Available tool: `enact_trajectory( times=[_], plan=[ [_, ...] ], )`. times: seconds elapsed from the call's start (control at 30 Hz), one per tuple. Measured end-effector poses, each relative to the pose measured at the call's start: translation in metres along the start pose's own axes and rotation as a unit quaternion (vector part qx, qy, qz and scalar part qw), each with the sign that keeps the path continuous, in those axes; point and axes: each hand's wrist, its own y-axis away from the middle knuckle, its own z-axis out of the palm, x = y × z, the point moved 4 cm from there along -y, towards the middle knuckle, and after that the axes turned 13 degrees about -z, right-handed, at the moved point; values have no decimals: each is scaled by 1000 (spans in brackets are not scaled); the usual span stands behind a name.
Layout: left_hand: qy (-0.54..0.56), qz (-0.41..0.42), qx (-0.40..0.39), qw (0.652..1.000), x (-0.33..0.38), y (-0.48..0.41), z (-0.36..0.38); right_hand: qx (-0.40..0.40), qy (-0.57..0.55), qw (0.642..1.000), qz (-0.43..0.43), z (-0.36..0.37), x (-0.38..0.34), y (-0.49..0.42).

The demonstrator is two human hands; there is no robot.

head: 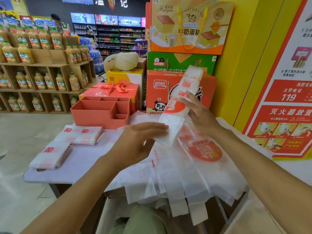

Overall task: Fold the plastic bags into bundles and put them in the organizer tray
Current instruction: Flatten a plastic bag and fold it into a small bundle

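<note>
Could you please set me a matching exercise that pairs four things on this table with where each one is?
Things:
1. organizer tray
2. folded bundles
3. long folded bag
4. loose bags

Places:
A. draped over the near edge of the table
B. lifted off the table, between the left hand and the right hand
C. far side of the table, in front of the red gift box
D. lying on the left part of the table

Pairs: 1-C; 2-D; 3-B; 4-A

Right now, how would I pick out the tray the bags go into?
Find the white table in front of the person. At its far edge, beyond two folded bag bundles, stands the salmon-pink organizer tray, just before a red gift box. Unlike that ribboned box, it is open-topped and split into compartments.
</note>
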Motion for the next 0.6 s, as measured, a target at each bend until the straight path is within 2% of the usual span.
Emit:
enact_trajectory(
  times=[0.17, 0.23, 0.33, 0.47, 0.6],
  plan=[
    [-46, 0, -101, 994, -23, 51, 45, -176, 74, 980, -60, 70, 29, 4],
    [-49, -20, -144, 988, -31, 67, 60, -241, 46, 969, -15, 96, 36, 13],
    [-45, -54, -195, 978, -39, 81, 74, -262, -1, 964, 33, 120, 41, 24],
    [-9, -111, -227, 968, -47, 79, 77, -293, 39, 955, 26, 134, 52, 23],
    [-39, -168, -254, 952, -54, 80, 82, -294, 48, 954, 22, 134, 52, 25]
  ],
)
